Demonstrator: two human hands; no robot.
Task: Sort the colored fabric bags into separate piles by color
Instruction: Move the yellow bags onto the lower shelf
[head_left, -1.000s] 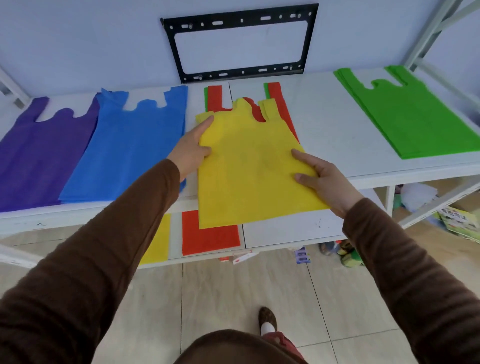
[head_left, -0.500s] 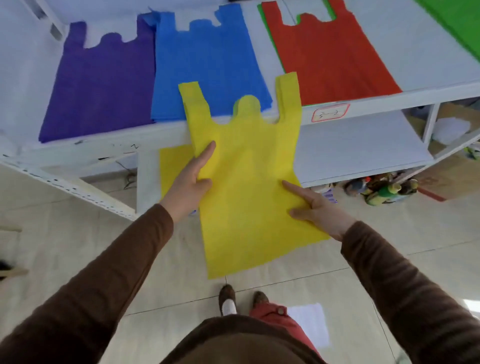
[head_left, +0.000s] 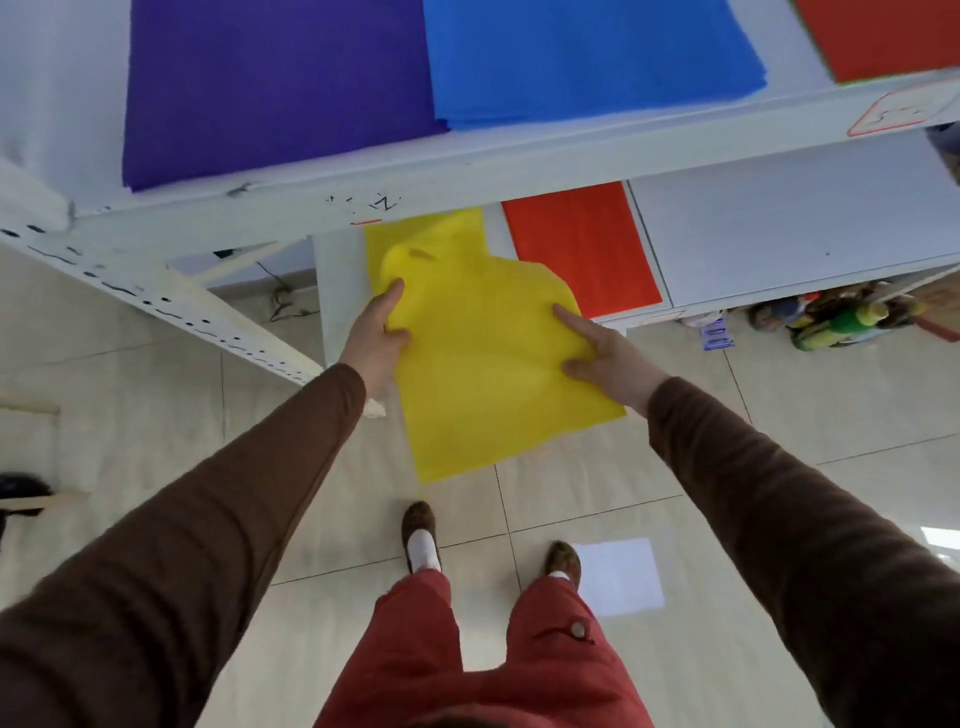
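Holding a yellow bag (head_left: 498, 364) by its two side edges, out in front of the lower shelf (head_left: 789, 228) and partly hanging past that shelf's front edge over the tiled floor (head_left: 156, 415). Left hand (head_left: 375, 335) pinching the bag's left edge, thumb curled onto the top face and fingers tucked beneath; right hand (head_left: 605, 353) gripping the right edge, forefinger lying long across the cloth and the thumb pressing from the side (remaining fingers hidden under the fabric). Bag's far end, handles included, reaching in over the yellow pile (head_left: 415, 234) lying near the lower shelf's left end, just beside the orange pile (head_left: 582, 249). Resting on the upper shelf (head_left: 467, 171), along its front edge: purple pile (head_left: 270, 88), blue pile (head_left: 582, 57) and, toward the right end, an orange-red bag (head_left: 883, 36). Judging by the sag and soft wrinkles between the hands, handling as light, limp and thin, likely folding on itself if held by one corner; two opposite edges near mid-length looking the surest hold for laying it flat.
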